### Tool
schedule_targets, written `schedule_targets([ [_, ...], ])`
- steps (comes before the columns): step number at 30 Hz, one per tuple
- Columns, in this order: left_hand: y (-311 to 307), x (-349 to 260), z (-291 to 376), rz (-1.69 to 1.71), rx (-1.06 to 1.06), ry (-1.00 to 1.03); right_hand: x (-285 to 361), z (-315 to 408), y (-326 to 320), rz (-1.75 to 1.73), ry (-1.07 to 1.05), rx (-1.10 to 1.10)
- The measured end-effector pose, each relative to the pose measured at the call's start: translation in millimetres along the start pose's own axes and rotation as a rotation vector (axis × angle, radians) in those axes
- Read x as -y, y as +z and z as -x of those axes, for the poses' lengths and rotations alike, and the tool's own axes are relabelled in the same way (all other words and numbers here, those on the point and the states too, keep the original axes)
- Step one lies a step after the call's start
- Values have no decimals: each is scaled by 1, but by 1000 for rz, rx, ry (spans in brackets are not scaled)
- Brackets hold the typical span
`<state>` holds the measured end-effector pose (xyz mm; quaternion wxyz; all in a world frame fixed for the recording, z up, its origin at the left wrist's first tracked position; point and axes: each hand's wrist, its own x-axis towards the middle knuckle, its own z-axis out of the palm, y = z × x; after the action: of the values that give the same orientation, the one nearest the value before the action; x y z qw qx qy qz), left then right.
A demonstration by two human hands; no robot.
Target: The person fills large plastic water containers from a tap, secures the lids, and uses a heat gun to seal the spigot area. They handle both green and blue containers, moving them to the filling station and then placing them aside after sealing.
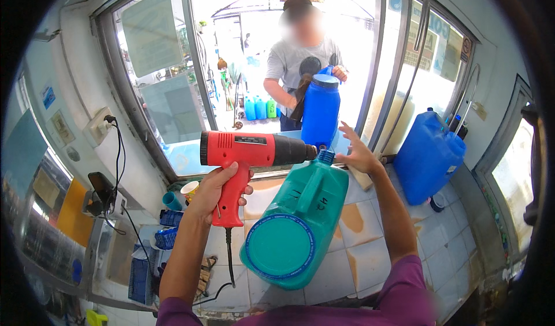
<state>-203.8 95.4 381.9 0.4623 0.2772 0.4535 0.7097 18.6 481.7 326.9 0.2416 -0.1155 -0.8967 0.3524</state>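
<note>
My left hand [223, 187] is closed around the grip of a red heat gun [240, 150], whose black nozzle points right at the neck of a green plastic jug [303, 196]. The jug stands on the tiled counter; a blue ribbed cap or collar [326, 156] is on its narrow neck, and a wide green lid with a printed blue band [281, 246] is nearest me. My right hand [357, 150] is just right of the neck, fingers spread, holding nothing. Beyond the neck is a blue plastic container [321, 109].
Across the counter, a person [303, 61] touches the blue container and holds a dark cloth. A large blue jug [427, 157] stands at right. Cups [172, 200], blue baskets [142, 278] and cords are at left. The heat gun's cord [229, 256] hangs near me.
</note>
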Motion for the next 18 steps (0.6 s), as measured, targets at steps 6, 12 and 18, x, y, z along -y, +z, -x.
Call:
schedule_targets([
  [6,2,1,3,-22,19,20,10,1,-4,-437,117,-76],
  [12,-27,-13,75,18,-176,28,23,5,28,-567,347,-88],
  [18,-71,-37,224,-343,-639,11,24,-4,15,-401,235,-264],
])
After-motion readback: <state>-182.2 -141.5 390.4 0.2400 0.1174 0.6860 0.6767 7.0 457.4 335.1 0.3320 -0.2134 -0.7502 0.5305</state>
